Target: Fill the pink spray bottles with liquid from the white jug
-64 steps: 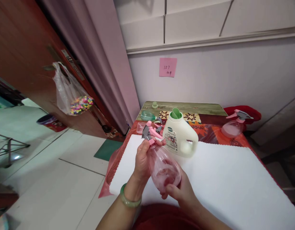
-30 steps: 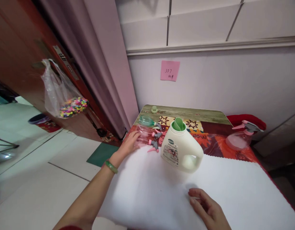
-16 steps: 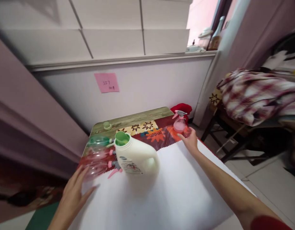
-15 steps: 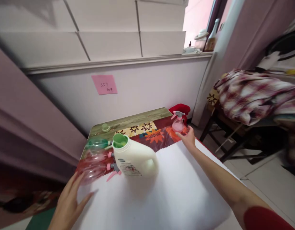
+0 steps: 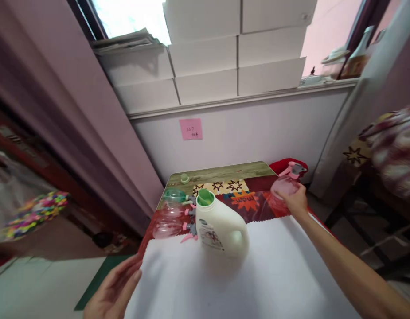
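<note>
My right hand (image 5: 297, 201) is wrapped around a pink spray bottle (image 5: 285, 185) at the table's far right corner; the bottle leans slightly to the right. My left hand (image 5: 116, 288) is at the front left edge of the table, fingers apart, holding nothing. Between them a large cream jug (image 5: 221, 228) with a green spout in its open mouth stands on a white sheet (image 5: 205, 279). Left of the jug lie a green spray bottle (image 5: 174, 195) and two clear pink ones, a farther one (image 5: 173, 210) and a nearer one (image 5: 166, 227), nozzles toward the jug.
A small green cap (image 5: 185, 178) sits at the table's far left. A wall with a pink note (image 5: 190, 129) closes off the back. Plaid cloth (image 5: 396, 150) is piled at the right, and a purple curtain (image 5: 101, 119) hangs at the left.
My right hand has closed around the pink spray bottle, which now tilts to the right. My left hand stays beside the table's left edge. The view has turned to the left.
</note>
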`<state>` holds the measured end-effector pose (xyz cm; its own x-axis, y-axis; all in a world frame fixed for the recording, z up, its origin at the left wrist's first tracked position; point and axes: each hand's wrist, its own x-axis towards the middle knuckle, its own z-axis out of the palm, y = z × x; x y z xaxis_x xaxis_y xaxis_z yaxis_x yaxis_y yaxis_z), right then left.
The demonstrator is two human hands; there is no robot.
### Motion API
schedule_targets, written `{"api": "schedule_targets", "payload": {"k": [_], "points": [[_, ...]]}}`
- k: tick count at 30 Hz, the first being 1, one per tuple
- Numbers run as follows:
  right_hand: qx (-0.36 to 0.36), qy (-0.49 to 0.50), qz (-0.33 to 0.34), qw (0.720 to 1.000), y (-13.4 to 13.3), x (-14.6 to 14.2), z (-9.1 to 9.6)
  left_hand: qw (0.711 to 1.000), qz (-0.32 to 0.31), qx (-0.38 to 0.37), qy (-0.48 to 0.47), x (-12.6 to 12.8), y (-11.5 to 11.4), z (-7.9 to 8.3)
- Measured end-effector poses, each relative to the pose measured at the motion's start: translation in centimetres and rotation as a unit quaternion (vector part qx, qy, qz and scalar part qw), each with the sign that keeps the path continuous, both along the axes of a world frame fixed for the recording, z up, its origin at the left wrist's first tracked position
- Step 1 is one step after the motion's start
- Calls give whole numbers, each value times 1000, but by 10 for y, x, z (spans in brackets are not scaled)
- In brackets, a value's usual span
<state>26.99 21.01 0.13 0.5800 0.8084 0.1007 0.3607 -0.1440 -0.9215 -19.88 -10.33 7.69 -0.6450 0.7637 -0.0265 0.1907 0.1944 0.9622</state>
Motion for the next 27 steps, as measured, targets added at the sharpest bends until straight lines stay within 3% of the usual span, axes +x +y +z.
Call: {"api": "schedule_targets", "payload": {"k": [3,5,7,9,11,14,18,20,23,25,27], "points": [[103,7,103,989,-50,-4,39,998,-20,52,-12,36,15,31],[140,81,206,965,-94,-18,68,993,-70,87,-26,57,31,43],[129,209,315,917,-139,-40,92,977,-170,115,-59,80,50,50],[64,310,421,850,-177,-66,108,952,-263,125,-96,106,67,54],[-1,384,500,776,-204,-91,113,918,-349,131,-138,132,80,58],[-59,451,561,692,-226,-116,106,851,-448,137,-238,156,85,62],[-133,500,633,576,-237,-134,89,825,-467,92,-304,160,77,59],[-155,509,656,535,-241,-141,83,819,-467,92,-321,157,72,55],[-179,502,669,518,-246,-149,80,810,-456,109,-352,152,69,49],[-182,495,664,530,-248,-152,80,819,-435,120,-354,147,68,47],[-148,478,657,564,-247,-153,81,836,-419,133,-329,143,67,48]]}}
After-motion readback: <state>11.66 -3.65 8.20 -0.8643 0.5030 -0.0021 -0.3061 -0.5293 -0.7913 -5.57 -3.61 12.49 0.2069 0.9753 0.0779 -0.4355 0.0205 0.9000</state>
